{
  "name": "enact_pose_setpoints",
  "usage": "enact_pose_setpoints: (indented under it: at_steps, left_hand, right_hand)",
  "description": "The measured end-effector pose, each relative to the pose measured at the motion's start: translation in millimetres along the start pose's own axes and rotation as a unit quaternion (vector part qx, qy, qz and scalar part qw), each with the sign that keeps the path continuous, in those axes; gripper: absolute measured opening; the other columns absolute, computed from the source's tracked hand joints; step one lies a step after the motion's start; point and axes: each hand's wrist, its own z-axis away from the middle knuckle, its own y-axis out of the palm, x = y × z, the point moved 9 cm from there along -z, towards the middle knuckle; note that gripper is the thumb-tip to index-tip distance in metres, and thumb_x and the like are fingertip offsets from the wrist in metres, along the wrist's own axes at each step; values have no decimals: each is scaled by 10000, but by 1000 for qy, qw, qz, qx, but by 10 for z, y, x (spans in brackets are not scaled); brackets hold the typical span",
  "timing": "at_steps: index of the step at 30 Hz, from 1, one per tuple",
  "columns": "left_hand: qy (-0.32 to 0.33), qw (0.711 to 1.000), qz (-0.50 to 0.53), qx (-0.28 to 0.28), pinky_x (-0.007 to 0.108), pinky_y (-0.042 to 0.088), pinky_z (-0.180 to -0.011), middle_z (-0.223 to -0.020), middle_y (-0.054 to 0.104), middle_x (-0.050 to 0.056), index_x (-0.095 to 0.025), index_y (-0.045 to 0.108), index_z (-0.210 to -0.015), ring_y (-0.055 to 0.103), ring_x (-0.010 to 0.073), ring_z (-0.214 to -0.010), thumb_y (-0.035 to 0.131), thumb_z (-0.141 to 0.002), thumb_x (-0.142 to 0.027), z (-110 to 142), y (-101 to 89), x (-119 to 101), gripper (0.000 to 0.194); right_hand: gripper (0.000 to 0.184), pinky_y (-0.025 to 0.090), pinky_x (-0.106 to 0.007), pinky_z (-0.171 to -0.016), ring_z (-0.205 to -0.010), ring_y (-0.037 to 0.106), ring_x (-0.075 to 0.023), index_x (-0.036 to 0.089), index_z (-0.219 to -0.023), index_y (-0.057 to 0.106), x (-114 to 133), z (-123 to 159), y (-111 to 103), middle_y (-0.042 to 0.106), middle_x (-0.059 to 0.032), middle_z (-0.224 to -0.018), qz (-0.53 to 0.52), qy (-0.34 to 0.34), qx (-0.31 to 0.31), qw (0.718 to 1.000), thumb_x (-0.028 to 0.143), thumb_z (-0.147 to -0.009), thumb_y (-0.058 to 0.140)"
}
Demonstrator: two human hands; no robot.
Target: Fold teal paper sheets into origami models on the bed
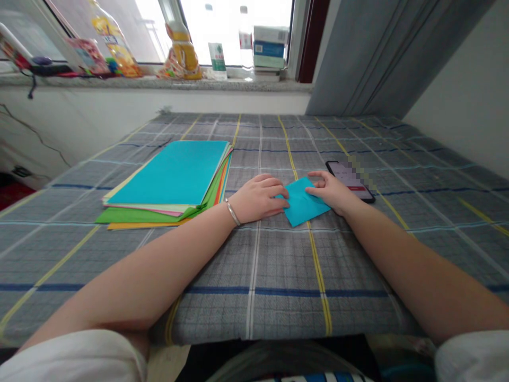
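A small folded piece of blue paper point(303, 204) lies at a slant on the checked cloth, between my two hands. My left hand point(259, 199), with a silver bracelet point(233, 212) at the wrist, has its bent fingers closed on the paper's left edge. At the upper right edge, my right hand point(328, 191) pinches the paper between thumb and fingers. Part of the right thumb's contact is hard to make out. To the left rests a stack of coloured sheets point(175, 172), blue on top, with green and orange edges sticking out below.
A phone point(352, 183) lies just beyond my right hand, its screen partly blurred. The checked cloth point(222, 313) covers the table. On the windowsill point(139, 80) stand bottles, a tube point(217, 59) and stacked boxes point(270, 48). A grey curtain point(366, 48) hangs at the right.
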Motion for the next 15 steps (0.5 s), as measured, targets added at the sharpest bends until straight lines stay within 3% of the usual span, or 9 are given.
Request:
enact_pose_setpoints:
  at_steps: [4, 7, 10, 15]
  left_hand:
    - [-27, 999, -38, 14, 369, 397, -894, -1092, 694, 49, -268, 702, -1023, 590, 206, -991, 397, -1006, -316, 6, -34, 22, 310]
    - [-40, 999, -7, 3, 349, 423, -853, -1079, 682, 71, -244, 691, -1089, 602, 208, -942, 466, -966, -449, 7, -6, 29, 328]
    - [-35, 999, 19, -4, 354, 447, -856, -1129, 657, 95, -228, 664, -1174, 600, 239, -981, 552, -870, -629, 7, 50, 22, 515]
    - [-28, 999, 34, 11, 366, 459, -890, -1187, 634, 103, -227, 641, -1215, 599, 257, -1036, 606, -811, -672, 11, 95, 10, 602]
  right_hand:
    - [476, 470, -321, -572, -678, 616, -202, 231, -1120, 619, 3, 19, -18, 695, -46, -846, 9, 20, -7, 1000, 256, -649, 686]
    - [348, 469, -335, -607, -676, 601, -201, 226, -1027, 668, 78, 21, -39, 703, -45, -847, 48, -11, -29, 998, 254, -685, 614]
    - [302, 442, -319, -568, -624, 572, -182, 218, -995, 665, 81, 24, -73, 689, -35, -808, 71, -18, -62, 995, 243, -706, 578]
    - [211, 445, -310, -571, -628, 565, -178, 224, -913, 614, 61, 38, -78, 626, -15, -717, 93, -21, -70, 993, 313, -726, 652]
